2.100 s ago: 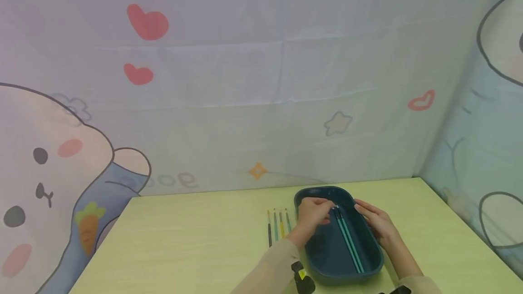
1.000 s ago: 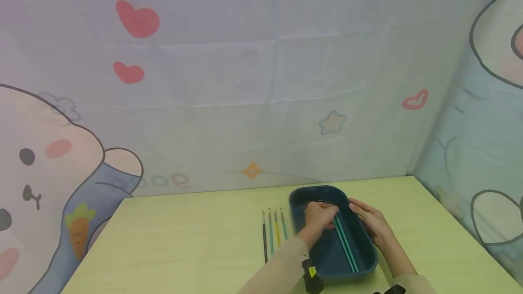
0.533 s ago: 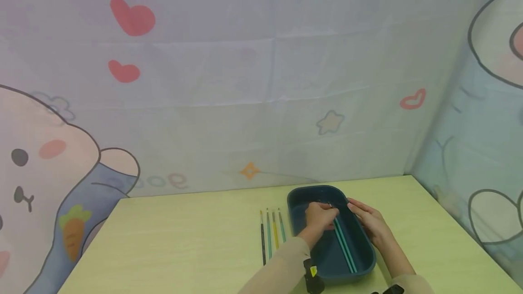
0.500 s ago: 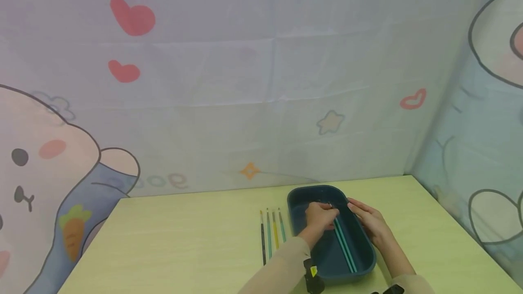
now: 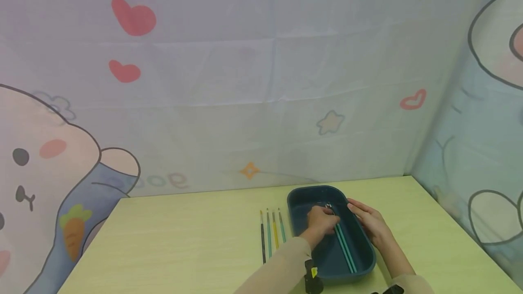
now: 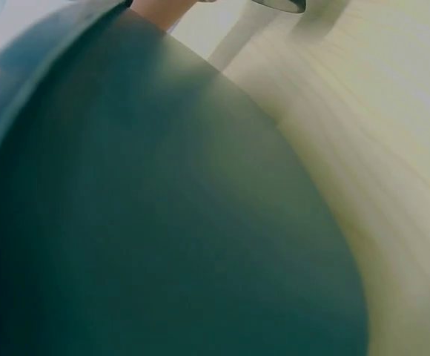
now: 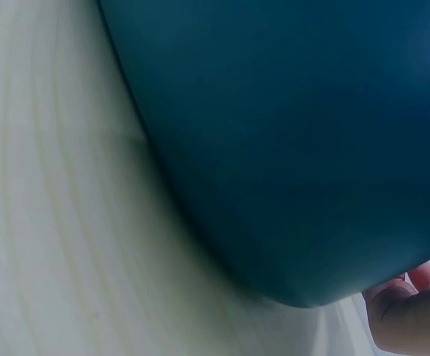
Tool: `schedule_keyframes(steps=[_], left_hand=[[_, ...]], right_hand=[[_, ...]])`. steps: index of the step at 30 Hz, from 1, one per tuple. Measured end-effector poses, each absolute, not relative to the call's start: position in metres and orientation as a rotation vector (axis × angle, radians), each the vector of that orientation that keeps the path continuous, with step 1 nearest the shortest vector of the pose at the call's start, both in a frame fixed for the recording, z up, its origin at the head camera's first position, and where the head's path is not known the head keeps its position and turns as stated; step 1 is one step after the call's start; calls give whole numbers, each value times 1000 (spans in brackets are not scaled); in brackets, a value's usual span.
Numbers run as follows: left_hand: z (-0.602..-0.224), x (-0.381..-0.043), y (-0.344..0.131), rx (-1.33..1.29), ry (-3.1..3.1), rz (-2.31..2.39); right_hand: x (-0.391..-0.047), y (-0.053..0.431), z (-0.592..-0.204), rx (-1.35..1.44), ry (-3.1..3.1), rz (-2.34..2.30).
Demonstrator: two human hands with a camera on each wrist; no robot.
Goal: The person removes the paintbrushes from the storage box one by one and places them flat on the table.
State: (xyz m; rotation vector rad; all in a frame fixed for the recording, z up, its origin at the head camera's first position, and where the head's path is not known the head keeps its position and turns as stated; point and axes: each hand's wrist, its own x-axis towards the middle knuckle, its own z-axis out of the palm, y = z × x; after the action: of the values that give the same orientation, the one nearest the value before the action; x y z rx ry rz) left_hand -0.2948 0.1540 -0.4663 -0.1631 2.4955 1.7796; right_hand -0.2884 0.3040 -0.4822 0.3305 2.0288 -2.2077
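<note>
Brushes (image 5: 344, 247) lie in the tray (image 5: 365, 270), lower right; the left hand (image 5: 320, 222), drawn back slightly, pinches one, right hand (image 5: 369, 223) relaxed on the rim.

Two teal brushes (image 5: 344, 248) are laid side by side lengthwise in a dark teal oval tray (image 5: 365, 264), heads at its far end

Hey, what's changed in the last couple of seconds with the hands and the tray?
The left hand slid slightly toward the person along the teal brushes inside the blue tray, uncovering their tips. The right hand stayed on the tray's rim; the four brushes on the table stayed put.
</note>
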Motion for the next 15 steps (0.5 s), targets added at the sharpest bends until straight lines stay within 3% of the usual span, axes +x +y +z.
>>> schedule_keyframes(steps=[15], left_hand=[[-467,-296,153,-123,2593,1684]], right_hand=[[-290,304,-480,320,2036,-2213]])
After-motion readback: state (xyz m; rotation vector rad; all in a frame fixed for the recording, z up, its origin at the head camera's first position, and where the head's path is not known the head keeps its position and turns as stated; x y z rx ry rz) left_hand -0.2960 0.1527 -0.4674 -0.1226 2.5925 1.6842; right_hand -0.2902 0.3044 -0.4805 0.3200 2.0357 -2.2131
